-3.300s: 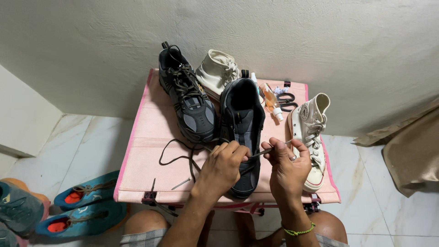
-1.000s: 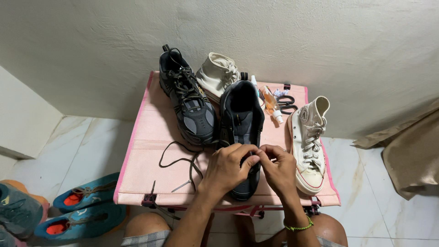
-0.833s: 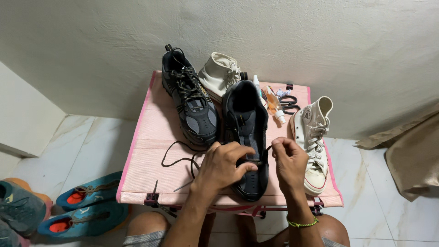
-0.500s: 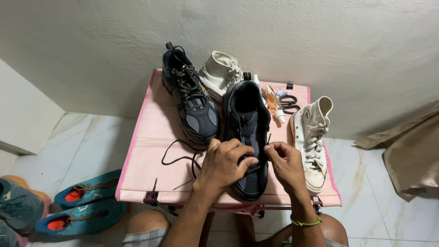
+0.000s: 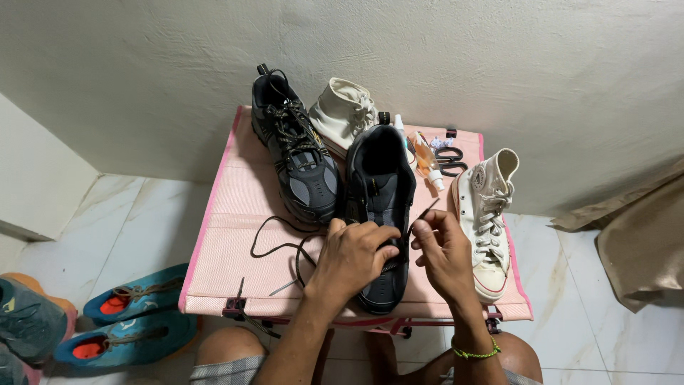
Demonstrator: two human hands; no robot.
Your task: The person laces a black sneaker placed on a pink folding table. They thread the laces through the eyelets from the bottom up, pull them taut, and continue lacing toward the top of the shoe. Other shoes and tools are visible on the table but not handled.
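A black and grey sneaker lies toe toward me on a pink folding table. My left hand presses down on its front part, fingers curled over the lace area. My right hand is just right of the sneaker and pinches the tip of a black shoelace that sticks up and to the right. The rest of the black shoelace trails loose across the table to the left. A second black sneaker, laced, lies to the left of the first.
A white high-top shoe lies at the right of the table, another cream high-top at the back. A small spray bottle and scissors lie near the wall. Blue and orange shoes sit on the tiled floor, left.
My right hand drew away from the left, pulling the lace tip out to the right of the sneaker. The left hand stayed on the shoe's front.
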